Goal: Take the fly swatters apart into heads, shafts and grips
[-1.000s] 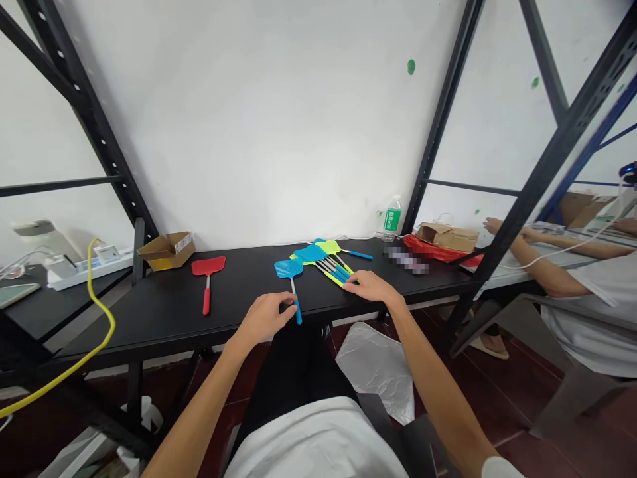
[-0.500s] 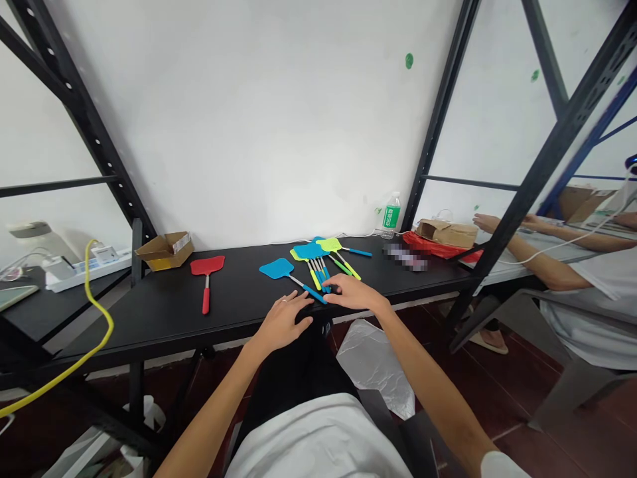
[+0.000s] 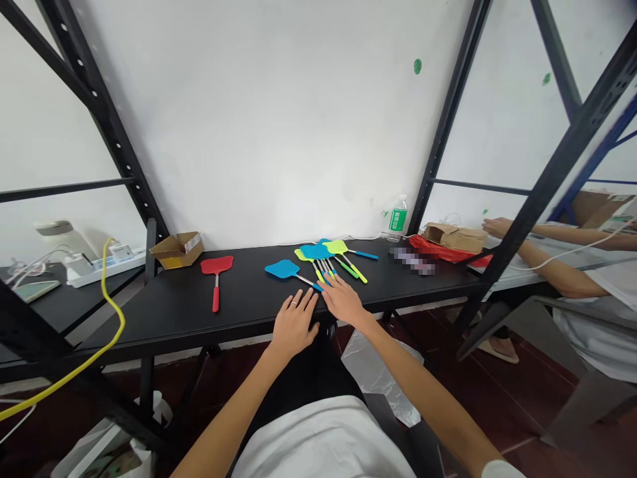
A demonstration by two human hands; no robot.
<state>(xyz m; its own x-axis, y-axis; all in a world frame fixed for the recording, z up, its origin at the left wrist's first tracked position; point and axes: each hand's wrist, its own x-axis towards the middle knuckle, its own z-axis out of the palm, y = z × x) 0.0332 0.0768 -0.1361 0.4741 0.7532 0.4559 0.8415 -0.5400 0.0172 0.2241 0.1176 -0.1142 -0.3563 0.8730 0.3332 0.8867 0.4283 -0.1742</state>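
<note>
On the black table (image 3: pixel 174 312) lies a fan of plastic fly swatters with metal shafts. A blue fly swatter (image 3: pixel 282 268) sits apart on the left of the group, its handle end (image 3: pixel 317 286) reaching my right hand (image 3: pixel 343 300). That hand rests flat, fingers apart, its fingertips on or just over the handles. Behind it lie a blue swatter head (image 3: pixel 314 251) and a yellow-green one (image 3: pixel 337 247). My left hand (image 3: pixel 294 324) lies open at the table's front edge, touching no swatter. A red fly swatter (image 3: pixel 217 265) lies alone further left.
A small cardboard box (image 3: pixel 176 250) stands at the back left, and a water bottle (image 3: pixel 397 218), red bag (image 3: pixel 438 249) and brown paper bag (image 3: pixel 455 238) at the back right. Black shelf uprights flank the table. A co-worker's arm (image 3: pixel 547 255) reaches across a neighbouring table.
The blue swatter has swung from pointing toward me to lying slantwise, its handle toward my right hand. My left hand has let go and drawn back to the table edge.
</note>
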